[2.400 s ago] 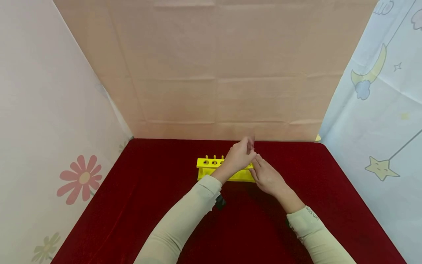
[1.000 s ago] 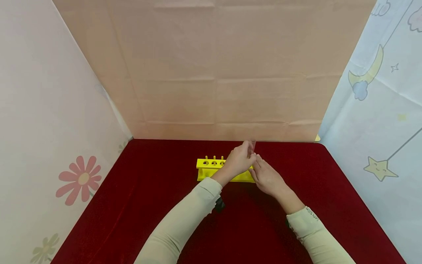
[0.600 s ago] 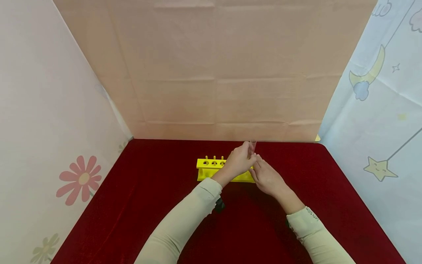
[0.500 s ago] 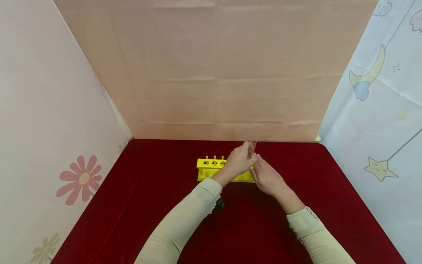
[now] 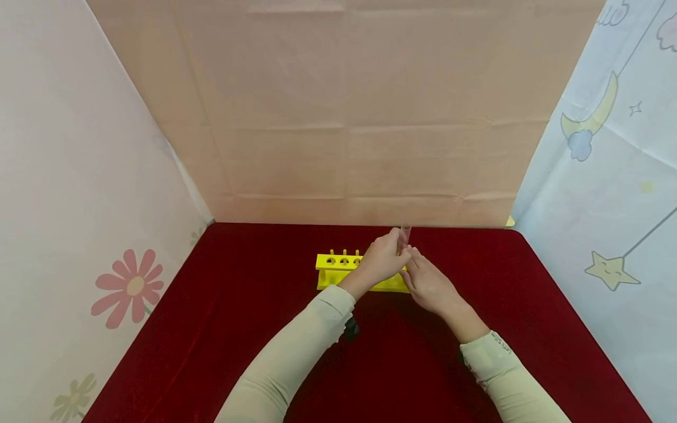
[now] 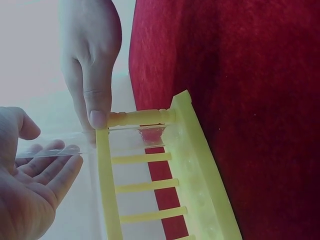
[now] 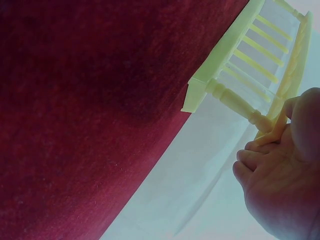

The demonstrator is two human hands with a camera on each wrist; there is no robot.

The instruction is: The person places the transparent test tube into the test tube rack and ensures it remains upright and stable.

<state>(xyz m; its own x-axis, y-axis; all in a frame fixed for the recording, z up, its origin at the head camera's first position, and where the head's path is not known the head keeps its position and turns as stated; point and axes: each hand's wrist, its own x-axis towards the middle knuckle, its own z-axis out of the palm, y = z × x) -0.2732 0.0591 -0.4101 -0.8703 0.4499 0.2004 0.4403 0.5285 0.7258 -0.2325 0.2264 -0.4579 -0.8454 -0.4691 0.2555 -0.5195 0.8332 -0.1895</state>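
A yellow test tube rack (image 5: pixel 335 276) stands on the red cloth, with a row of holes along its top plate and pegs behind them. A clear test tube (image 6: pixel 155 136) passes through the hole at the rack's right end, its lower end near the base. Its open rim shows above my left hand (image 5: pixel 382 257) in the head view. In the left wrist view the left fingers lie extended beside the tube's upper part, the thumb apart from them. My right hand (image 5: pixel 431 285) holds the rack's right end, thumb and fingers pinching the top plate in the right wrist view.
The red cloth (image 5: pixel 222 329) covers the table to its far edge. A tan sheet (image 5: pixel 296 170) hangs behind it, with printed white sheets (image 5: pixel 560 194) at either side. My left forearm crosses in front of the rack and hides part of it.
The test tube, blurred and higher 2.4 seconds ago, now stands lower and still. The left fingers have loosened slightly from it. The right hand keeps its place on the rack.
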